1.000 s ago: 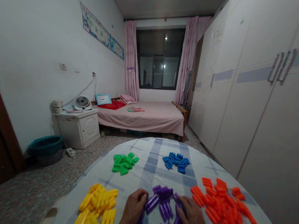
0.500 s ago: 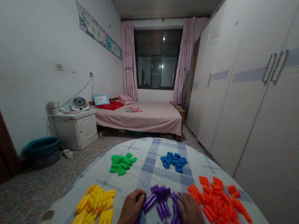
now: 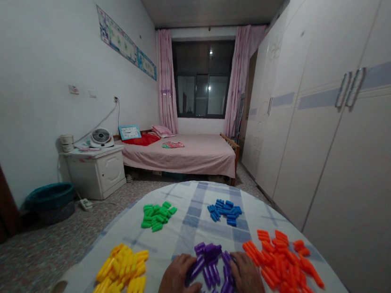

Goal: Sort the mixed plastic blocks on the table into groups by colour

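A loose pile of purple plastic pieces (image 3: 212, 267), ribbed like short joined tubes, lies on the table before me. My left hand (image 3: 177, 282) rests at the pile's left side, thumb spread from the bent fingers, touching the outer pieces. On the other side, my right hand (image 3: 249, 281) lies with its fingers stretched along the purple pieces' right edge. Neither hand lifts anything. Left of my left hand is a heap of yellow pieces (image 3: 123, 270). Orange-red pieces (image 3: 284, 266) lie spread out to the right of my right hand.
Farther back on the checked tablecloth (image 3: 190, 231) are a green pile (image 3: 158, 215) and a blue pile (image 3: 225, 211). Beyond the round table stand a bed (image 3: 195, 151), a white cabinet (image 3: 96, 172) with a fan (image 3: 101, 137), a bin (image 3: 49, 200) and a tall wardrobe (image 3: 311, 132).
My left hand has opened, its thumb moving away from the fingers toward the purple pieces. My right hand stays beside the pile. The view has shifted slightly.
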A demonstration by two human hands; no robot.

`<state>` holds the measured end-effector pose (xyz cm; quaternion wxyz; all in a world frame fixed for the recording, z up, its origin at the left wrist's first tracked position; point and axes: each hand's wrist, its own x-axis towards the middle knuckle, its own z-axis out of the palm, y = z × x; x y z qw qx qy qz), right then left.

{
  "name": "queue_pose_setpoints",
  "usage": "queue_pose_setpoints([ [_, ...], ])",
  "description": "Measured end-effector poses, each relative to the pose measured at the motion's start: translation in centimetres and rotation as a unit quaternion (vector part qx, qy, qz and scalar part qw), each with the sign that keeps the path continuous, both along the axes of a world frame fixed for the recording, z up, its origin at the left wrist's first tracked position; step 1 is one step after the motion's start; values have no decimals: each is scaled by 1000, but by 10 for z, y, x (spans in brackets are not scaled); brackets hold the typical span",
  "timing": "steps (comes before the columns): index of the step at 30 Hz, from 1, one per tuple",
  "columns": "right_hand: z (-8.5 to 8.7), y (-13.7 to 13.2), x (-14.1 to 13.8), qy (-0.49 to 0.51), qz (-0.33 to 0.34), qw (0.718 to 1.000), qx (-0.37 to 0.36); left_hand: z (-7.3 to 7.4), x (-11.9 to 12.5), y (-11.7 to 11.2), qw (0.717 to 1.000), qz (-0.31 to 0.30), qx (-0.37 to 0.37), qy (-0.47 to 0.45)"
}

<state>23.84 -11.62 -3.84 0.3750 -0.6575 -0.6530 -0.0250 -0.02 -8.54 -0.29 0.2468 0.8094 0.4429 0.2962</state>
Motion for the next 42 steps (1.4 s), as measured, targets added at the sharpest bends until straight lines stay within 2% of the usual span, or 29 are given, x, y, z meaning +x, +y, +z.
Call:
queue_pose_setpoints([
  [6, -2, 1, 1, -2, 5, 1000, 12, -4, 4, -1, 1000, 10, -6, 11],
  [10, -1, 2, 2, 5, -5, 1000, 1, 2, 5, -2, 998, 27, -20, -58],
  [13, 0, 1, 2, 9, 1, 1000, 4, 6, 5, -2, 989, 56, -49, -125],
  [16, 4, 0, 1, 7, 6, 1000, 0, 9, 5, -1, 980, 75, -48, -179],
  [25, 9, -2, -1, -1, 9, 1000, -11, 12, -7, 0, 968, 105, -29, -227],
  [30, 7, -1, 2, 2, 9, 1000, -17, 6, -7, 2, 983, 69, -50, -160],
  [33, 5, 1, 4, -4, 16, 1000, -12, 3, -1, 0, 997, 30, -2, -75],
  [36, 4, 2, 5, -6, 20, 1000, -11, 0, 4, -4, 999, -1, 47, -27],
  [42, 2, 3, 8, -6, 25, 1000, -9, -7, 6, -3, 993, -5, 98, 64],
])
